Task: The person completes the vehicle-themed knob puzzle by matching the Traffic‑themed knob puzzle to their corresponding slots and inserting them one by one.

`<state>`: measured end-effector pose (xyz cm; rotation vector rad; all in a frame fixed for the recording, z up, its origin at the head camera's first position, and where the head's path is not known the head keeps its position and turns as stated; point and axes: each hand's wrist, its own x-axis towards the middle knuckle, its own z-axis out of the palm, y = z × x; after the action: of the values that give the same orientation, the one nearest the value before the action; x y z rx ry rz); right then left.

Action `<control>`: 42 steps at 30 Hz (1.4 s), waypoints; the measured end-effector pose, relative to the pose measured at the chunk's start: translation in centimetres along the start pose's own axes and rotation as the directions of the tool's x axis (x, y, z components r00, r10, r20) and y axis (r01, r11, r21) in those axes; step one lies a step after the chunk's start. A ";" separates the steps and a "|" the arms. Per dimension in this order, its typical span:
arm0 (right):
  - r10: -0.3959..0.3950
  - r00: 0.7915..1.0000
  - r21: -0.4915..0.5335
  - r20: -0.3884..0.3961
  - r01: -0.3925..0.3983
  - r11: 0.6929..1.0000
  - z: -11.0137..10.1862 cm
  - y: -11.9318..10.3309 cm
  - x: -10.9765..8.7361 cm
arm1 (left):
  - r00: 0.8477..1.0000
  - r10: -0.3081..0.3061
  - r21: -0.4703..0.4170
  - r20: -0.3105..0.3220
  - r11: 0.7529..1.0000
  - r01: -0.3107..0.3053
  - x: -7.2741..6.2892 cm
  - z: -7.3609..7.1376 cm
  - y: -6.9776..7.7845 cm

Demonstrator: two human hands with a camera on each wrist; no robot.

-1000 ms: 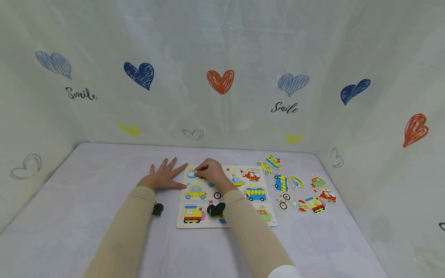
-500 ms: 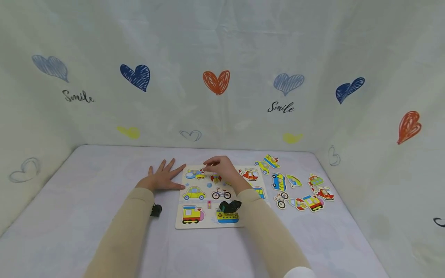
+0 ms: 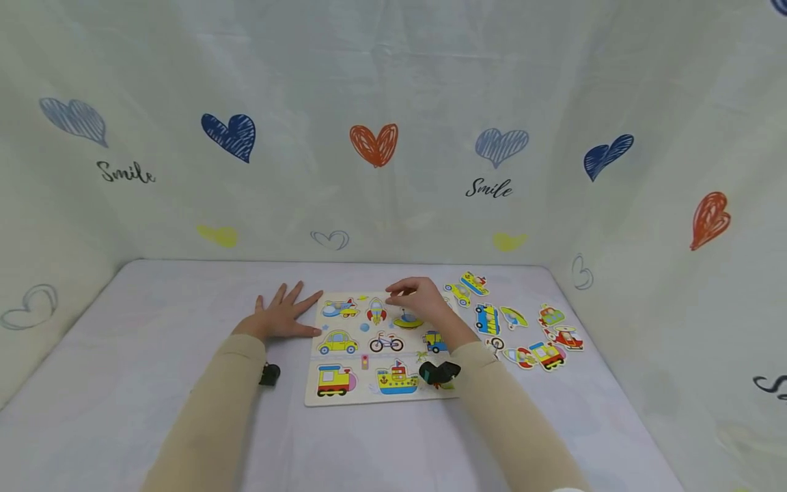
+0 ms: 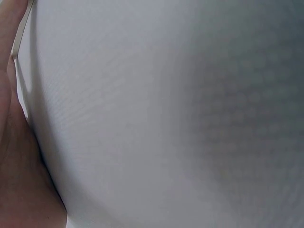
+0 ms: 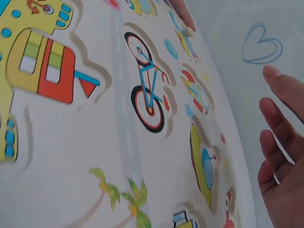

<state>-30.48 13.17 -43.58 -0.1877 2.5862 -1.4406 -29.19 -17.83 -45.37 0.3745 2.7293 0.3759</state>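
Observation:
A vehicle puzzle board lies on the table, with pictured recesses including a car, a bicycle and a rocket. In its far left corner sits the airplane piece, its small knob showing in the right wrist view. My left hand lies flat with spread fingers, thumb and index fingertips at the board's left edge. Above the board's far side hovers my right hand, fingers loosely bent and nothing between them.
To the board's right lie several loose puzzle pieces, among them a bus, a train, a helicopter and a ship. A curtain printed with hearts hangs behind the table.
My right hand has let go of the airplane piece at the far left recess, lifted off and moved right across the board. The left hand stays in place; the head view has shifted slightly.

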 end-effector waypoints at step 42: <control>0.084 0.996 -0.176 0.043 -0.075 0.982 -15.4 9.2 -12.4 | 1.000 0.016 -0.023 0.014 1.000 -0.015 -0.5 -0.4 0.0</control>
<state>-21.93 33.21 -42.35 -0.1394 2.6455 -1.1685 -28.86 -18.05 -44.88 0.3910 2.7072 0.4063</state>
